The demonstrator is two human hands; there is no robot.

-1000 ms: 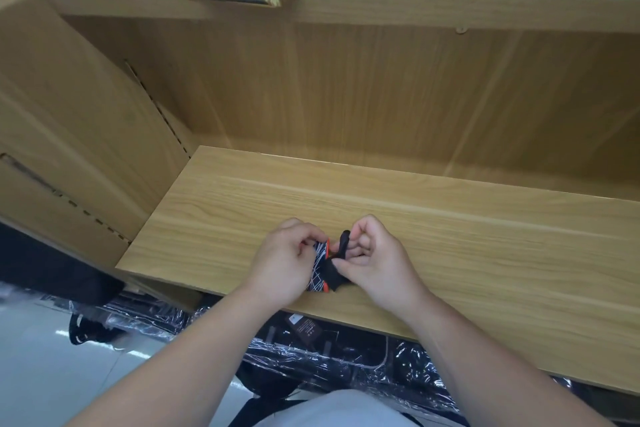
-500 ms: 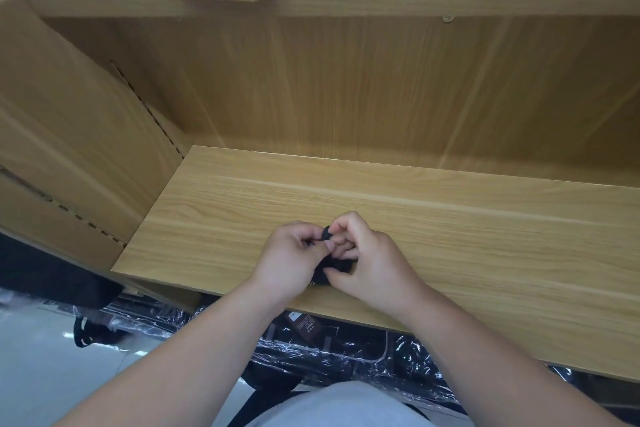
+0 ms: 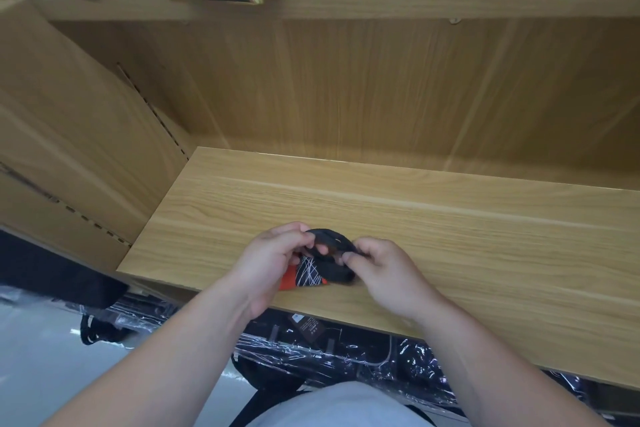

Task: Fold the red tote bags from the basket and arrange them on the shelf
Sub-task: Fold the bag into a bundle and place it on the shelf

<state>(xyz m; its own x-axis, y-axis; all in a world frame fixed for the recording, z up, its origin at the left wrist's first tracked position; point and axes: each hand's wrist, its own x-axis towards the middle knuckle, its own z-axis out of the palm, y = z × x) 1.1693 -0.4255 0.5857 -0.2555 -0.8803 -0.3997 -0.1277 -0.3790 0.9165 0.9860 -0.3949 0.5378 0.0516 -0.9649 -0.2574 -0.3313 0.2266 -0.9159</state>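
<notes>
You are working a small red tote bag (image 3: 306, 274) into a tight bundle on the shelf (image 3: 450, 225), close to the shelf's front edge and toward its left end. The bundle is lying on the board rather than hanging in the air, most likely so the wood is taking its weight and holding the folds flat while your fingers are busy.

Both hands are grasping. Your left hand (image 3: 273, 263) is curling its fingertips round the black strap (image 3: 330, 241) on the side nearer the shelf's left wall. Your right hand (image 3: 388, 274) is pinching the same strap between thumb and forefinger on the other side. Between them the strap is standing up as an open loop over the bundle, which suggests you are stretching it to wrap or tuck it round the folded cloth so the bag is not springing apart. The red corner and the white-lined black panel are showing just under your left palm.

The rest of the shelf board behind the bundle is bare wood. Under the shelf, plastic-wrapped dark goods (image 3: 346, 354) are lying; the basket is not showing here.
</notes>
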